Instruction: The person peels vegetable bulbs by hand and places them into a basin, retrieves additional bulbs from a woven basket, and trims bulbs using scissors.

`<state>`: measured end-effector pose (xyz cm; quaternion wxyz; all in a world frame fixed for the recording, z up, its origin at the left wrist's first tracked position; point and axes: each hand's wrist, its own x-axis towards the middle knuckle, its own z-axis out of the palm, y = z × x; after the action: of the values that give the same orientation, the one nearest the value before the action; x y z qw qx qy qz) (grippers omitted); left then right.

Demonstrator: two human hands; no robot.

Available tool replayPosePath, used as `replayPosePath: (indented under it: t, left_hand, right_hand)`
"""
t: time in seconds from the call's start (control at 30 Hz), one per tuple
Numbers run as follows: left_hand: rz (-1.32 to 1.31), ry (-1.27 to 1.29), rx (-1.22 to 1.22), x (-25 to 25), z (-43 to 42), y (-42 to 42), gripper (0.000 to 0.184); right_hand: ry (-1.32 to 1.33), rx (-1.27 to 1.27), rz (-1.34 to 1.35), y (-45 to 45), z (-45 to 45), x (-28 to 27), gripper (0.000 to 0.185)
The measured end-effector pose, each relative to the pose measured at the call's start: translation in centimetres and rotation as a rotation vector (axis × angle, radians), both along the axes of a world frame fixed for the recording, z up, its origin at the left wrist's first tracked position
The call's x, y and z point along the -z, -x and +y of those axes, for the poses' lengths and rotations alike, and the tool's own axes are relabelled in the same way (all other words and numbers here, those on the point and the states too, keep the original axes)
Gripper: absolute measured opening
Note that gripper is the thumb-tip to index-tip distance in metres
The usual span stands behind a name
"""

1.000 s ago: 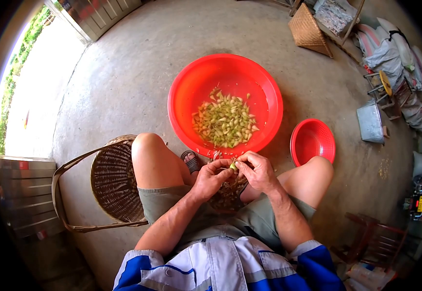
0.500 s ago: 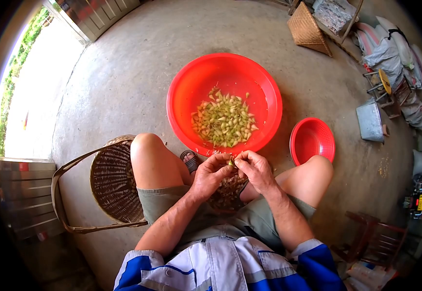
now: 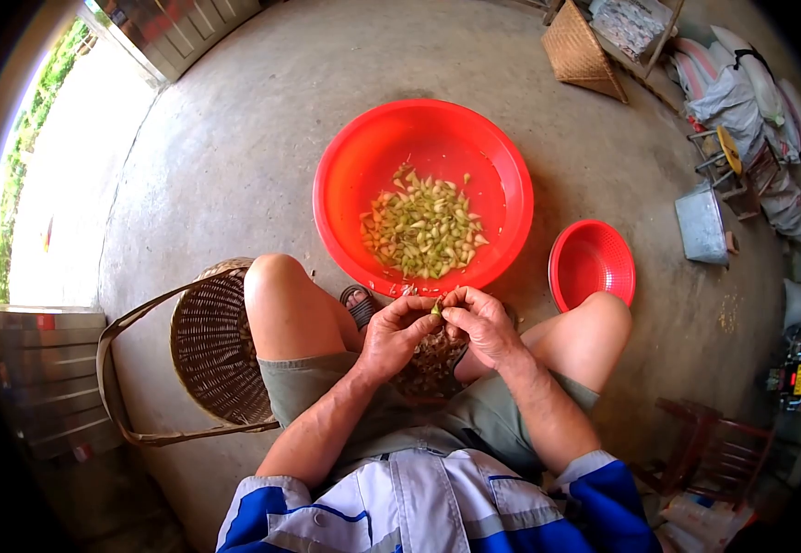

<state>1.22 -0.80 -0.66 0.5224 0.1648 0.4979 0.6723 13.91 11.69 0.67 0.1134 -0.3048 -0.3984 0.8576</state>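
Note:
Between my knees, my left hand point(image 3: 395, 333) and my right hand point(image 3: 479, 324) meet, fingertips pinched together. A small green teardrop-shaped bulb point(image 3: 437, 309) is held between them, mostly covered by the fingers; its exact kind is unclear. Just beyond my hands stands a wide red basin point(image 3: 331, 207) with many similar pale-green bulbs point(image 3: 423, 226) heaped toward its near side. Beneath my hands, dry brownish peelings point(image 3: 428, 367) lie low between my legs, partly hidden by my wrists.
At my left stands a woven basket point(image 3: 211, 346) with a long strap. A smaller red perforated basket point(image 3: 592, 267) is by my right knee. Farther right are a metal bucket point(image 3: 701, 226), filled sacks point(image 3: 732, 92) and a wooden chair point(image 3: 718, 456). A doorway opens at far left.
My fingers have shifted slightly around the bulb, and a little more of its green body shows. The whole view has moved very slightly.

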Motion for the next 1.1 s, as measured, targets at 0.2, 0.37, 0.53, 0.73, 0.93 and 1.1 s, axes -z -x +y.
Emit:
replayPosePath:
  t: [0.2, 0.37, 0.53, 0.73, 0.93, 1.1]
  left_hand:
    - [0.030, 0.012, 0.006, -0.36, 0.06, -0.04, 0.020]
    - [0.011, -0.003, 0.014, 0.19, 0.01, 0.00, 0.020]
    - [0.037, 0.020, 0.018, 0.26, 0.08, 0.02, 0.021]
    - [0.046, 0.039, 0.031, 0.00, -0.02, 0.04, 0.021]
    - [0.065, 0.123, 0.047, -0.26, 0.19, 0.34, 0.022]
    - [0.092, 0.085, 0.063, -0.10, 0.05, 0.18, 0.021]
  right_hand:
    - [-0.046, -0.005, -0.013, 0.14, -0.05, -0.11, 0.007]
    - [-0.038, -0.008, -0.004, 0.07, 0.03, 0.20, 0.006]
    - [-0.102, 0.005, -0.018, 0.33, -0.14, 0.01, 0.004]
    - [-0.119, 0.006, -0.041, 0.17, -0.03, 0.32, 0.006]
    - [-0.341, 0.028, -0.089, 0.65, -0.47, -0.31, 0.005]
    - [-0.367, 0.005, -0.114, 0.50, 0.01, -0.43, 0.004]
